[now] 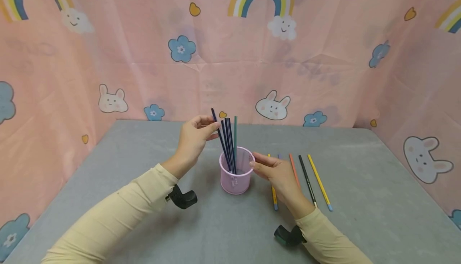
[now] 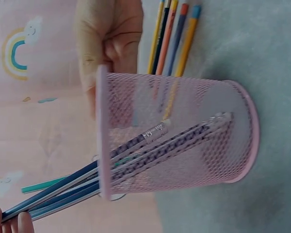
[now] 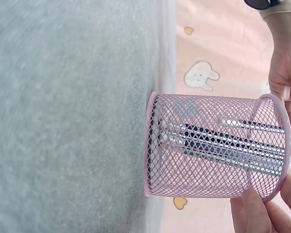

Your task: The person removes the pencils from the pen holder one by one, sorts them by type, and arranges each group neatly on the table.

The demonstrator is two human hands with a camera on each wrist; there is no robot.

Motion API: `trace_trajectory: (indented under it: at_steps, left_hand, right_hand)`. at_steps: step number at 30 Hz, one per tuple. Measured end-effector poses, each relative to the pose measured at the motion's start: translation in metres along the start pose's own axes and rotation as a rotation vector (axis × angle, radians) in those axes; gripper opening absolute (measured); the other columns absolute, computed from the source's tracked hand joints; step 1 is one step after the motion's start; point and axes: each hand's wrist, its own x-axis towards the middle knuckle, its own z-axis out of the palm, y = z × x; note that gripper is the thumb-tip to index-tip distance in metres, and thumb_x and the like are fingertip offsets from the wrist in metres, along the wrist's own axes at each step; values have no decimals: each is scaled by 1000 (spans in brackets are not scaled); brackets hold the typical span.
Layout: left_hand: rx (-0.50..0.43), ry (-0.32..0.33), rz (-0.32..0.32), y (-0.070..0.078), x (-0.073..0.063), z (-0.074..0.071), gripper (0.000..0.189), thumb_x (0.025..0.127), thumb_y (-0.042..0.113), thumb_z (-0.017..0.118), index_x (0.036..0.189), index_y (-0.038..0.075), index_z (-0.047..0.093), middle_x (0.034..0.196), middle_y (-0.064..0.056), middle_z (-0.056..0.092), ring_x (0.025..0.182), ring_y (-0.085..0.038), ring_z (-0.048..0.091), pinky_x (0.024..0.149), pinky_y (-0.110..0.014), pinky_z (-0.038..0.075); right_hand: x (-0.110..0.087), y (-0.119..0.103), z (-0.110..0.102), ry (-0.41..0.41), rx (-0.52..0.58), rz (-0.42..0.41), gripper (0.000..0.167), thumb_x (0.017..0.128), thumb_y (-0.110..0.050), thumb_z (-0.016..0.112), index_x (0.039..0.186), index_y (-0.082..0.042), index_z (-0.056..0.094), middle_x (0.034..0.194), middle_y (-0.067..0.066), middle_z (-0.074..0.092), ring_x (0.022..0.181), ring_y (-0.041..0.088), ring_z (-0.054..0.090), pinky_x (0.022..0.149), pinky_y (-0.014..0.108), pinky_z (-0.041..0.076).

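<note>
A pink mesh pencil cup (image 1: 235, 184) stands on the grey table with several dark blue pencils (image 1: 229, 140) and a green one (image 1: 235, 132) leaning in it. Between thumb and fingers, my left hand (image 1: 191, 139) pinches the upper end of a dark blue pencil (image 1: 214, 116). In the left wrist view, this pencil's eraser end (image 2: 156, 132) is inside the cup, higher than the other pencils' ends near the bottom. My right hand (image 1: 281, 175) holds the cup's rim at its right side, thumb and fingertips on the mesh edge (image 3: 276, 184).
Right of the cup several pencils lie on the table (image 1: 363, 216): a yellow pencil (image 1: 320, 182), a black pencil (image 1: 307, 179), an orange pencil (image 1: 294, 168) and a blue-ended yellow pencil (image 1: 275, 200), some partly behind my right hand. A pink patterned cloth (image 1: 216, 75) hangs behind the table.
</note>
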Motion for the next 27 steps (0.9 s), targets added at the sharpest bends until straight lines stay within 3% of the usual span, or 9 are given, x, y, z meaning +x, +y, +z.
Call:
trace_trajectory:
  at_steps: [5,10,16,22,27]
  left_hand:
    - [-19,6,36,11,0,-3,20,92,4,69,108,-6,62,95,-1,64,92,-16,67,80,-27,62]
    - [-32,14,74,25,-1,-8,22,93,4,67,111,-8,61,92,1,64,86,-10,67,79,-27,62]
    - [-40,14,111,39,-2,-17,18,93,7,68,107,-3,63,93,0,65,86,-8,68,83,-32,62]
    - [-32,6,121,47,0,-27,19,93,8,69,109,-2,64,92,2,66,88,-7,69,82,-30,62]
    - [12,-16,95,46,1,-34,23,93,8,69,112,-3,65,92,4,65,85,-4,68,80,-26,62]
  right_hand:
    - [0,0,0,9,-7,4,42,92,-13,71,132,-4,63,135,13,64,105,4,70,91,24,57]
    - [0,-1,1,12,-11,6,42,92,-14,72,132,-5,64,134,13,64,108,8,70,92,25,57]
    - [0,0,1,10,-12,9,42,92,-14,71,132,-4,63,135,13,63,107,6,70,92,26,56]
    - [0,0,0,6,-5,13,43,92,-14,71,133,-4,63,136,14,63,102,2,69,91,24,57]
    - [0,0,-1,-2,-2,6,43,92,-14,72,133,-3,63,136,14,63,104,3,69,91,24,57]
